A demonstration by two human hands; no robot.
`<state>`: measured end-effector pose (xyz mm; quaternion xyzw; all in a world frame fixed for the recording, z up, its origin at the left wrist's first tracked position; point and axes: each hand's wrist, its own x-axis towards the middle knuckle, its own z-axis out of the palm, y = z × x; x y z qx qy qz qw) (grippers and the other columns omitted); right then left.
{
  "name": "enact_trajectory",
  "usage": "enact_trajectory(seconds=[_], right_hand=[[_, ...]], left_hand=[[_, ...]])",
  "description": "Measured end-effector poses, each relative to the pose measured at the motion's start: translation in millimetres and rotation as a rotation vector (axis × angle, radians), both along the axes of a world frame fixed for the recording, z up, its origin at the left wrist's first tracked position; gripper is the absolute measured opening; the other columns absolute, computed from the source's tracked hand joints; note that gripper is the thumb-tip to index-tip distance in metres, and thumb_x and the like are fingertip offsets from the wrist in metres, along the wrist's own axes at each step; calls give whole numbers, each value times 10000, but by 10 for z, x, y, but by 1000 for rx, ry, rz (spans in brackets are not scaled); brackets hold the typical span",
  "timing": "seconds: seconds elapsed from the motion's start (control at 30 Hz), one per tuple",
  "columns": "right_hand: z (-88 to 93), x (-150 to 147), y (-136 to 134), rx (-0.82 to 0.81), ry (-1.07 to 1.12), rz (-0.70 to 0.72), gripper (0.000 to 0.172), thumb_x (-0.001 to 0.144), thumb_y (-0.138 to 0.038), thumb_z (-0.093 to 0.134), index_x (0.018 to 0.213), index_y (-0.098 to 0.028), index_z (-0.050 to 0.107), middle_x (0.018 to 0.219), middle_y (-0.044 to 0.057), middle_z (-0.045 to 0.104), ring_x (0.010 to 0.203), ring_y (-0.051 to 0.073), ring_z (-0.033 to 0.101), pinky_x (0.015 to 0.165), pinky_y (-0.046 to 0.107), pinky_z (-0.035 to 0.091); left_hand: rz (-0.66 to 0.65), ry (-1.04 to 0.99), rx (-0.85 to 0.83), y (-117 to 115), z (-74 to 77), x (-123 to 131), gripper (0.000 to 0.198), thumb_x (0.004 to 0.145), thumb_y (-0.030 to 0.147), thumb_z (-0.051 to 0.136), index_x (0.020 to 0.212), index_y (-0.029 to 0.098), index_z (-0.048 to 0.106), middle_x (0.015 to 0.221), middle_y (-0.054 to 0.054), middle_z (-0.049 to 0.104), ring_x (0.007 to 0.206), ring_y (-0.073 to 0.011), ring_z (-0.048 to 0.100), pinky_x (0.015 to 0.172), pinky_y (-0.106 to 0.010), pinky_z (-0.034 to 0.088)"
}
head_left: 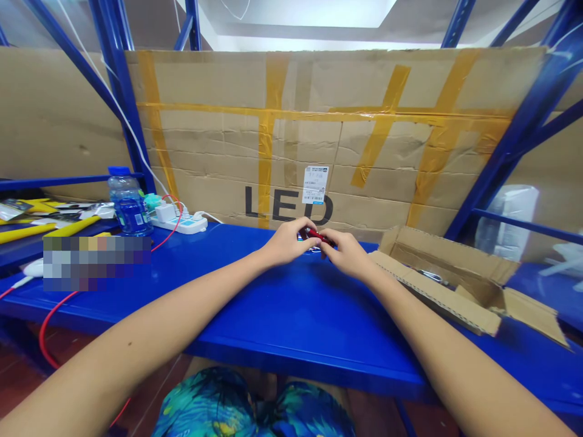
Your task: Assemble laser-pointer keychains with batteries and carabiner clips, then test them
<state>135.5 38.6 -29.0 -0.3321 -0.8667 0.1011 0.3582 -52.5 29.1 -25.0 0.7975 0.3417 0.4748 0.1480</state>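
Above the far middle of the blue table, my left hand (291, 243) and my right hand (346, 250) meet, fingers curled inward. Between their fingertips is a small red object (313, 233) with dark parts, gripped from both sides. Its kind cannot be made out, since the fingers cover much of it. Something shiny and metallic shows just beneath it, partly hidden by the hands. To the right of my right hand lies an open cardboard box (449, 306) with a thin metal piece (432, 277) inside.
A large taped carton (218, 158) stands behind the blue table (273, 315). At left are a blue-capped bottle (130, 203), a white power strip (186, 225), a red cable (45, 328) and yellow-handled items (73, 226). Blue rack posts (505, 133) rise on both sides.
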Motion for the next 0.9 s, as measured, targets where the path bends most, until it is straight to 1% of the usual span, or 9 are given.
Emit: enact_trajectory(seconds=[0.07,0.13,0.2,0.27,0.43,0.57,0.67,0.8,0.9], right_hand=[[-2,-7,-11,33,-6,-28,195,929,-291,467,908,-192,634,803,62,692,720,204,598,666,305,402],[2,-17,-27,61,-10,-45,209,939,-303,462,976,-199,639,874,77,709,760,216,614,679,308,400],[10,-30,-47,66,-23,-47,224,946,-309,456,1016,-208,643,890,78,715,765,222,621,684,310,400],[17,-43,-67,69,-32,-42,221,943,-312,461,994,-214,653,871,72,716,750,221,620,681,311,398],[26,-54,-92,79,-48,-21,209,931,-298,481,914,-214,672,853,67,718,717,209,607,663,306,382],[29,-53,-107,68,-82,7,212,932,-288,482,915,-222,682,823,52,716,681,195,590,645,297,366],[36,-57,-124,55,-105,2,219,933,-300,484,930,-224,690,784,44,709,644,187,569,623,295,354],[45,-61,-139,65,-111,-39,239,931,-319,491,945,-205,701,800,58,718,648,192,578,618,300,351],[47,-64,-148,45,-107,-16,268,936,-328,489,1005,-200,715,814,55,726,648,186,578,625,297,361]], left_hand=[[-51,-216,-112,42,9,13,292,822,419,634,963,168,589,927,-58,672,843,-164,608,743,-282,456],[-134,-428,-264,84,28,8,362,871,509,534,971,163,567,946,-87,672,873,-174,625,748,-288,472],[-199,-572,-411,114,50,-16,442,899,579,446,965,158,565,938,-109,679,873,-183,643,745,-297,486],[-229,-654,-508,126,69,-53,512,900,629,407,960,149,576,947,-130,687,880,-198,656,761,-311,501],[-266,-750,-632,123,101,-131,644,893,700,308,971,134,603,1008,-175,694,916,-240,671,798,-355,517],[-295,-799,-703,131,110,-145,652,899,695,291,969,132,613,1001,-179,701,901,-250,677,786,-371,519],[-318,-803,-719,145,98,-150,635,894,692,312,959,139,618,996,-180,705,918,-268,676,789,-397,521],[-346,-784,-715,164,76,-163,622,882,698,337,948,149,621,1004,-182,706,963,-290,667,808,-424,521],[-356,-762,-716,165,72,-166,630,877,706,339,942,149,627,1000,-178,706,960,-288,666,816,-420,516]])
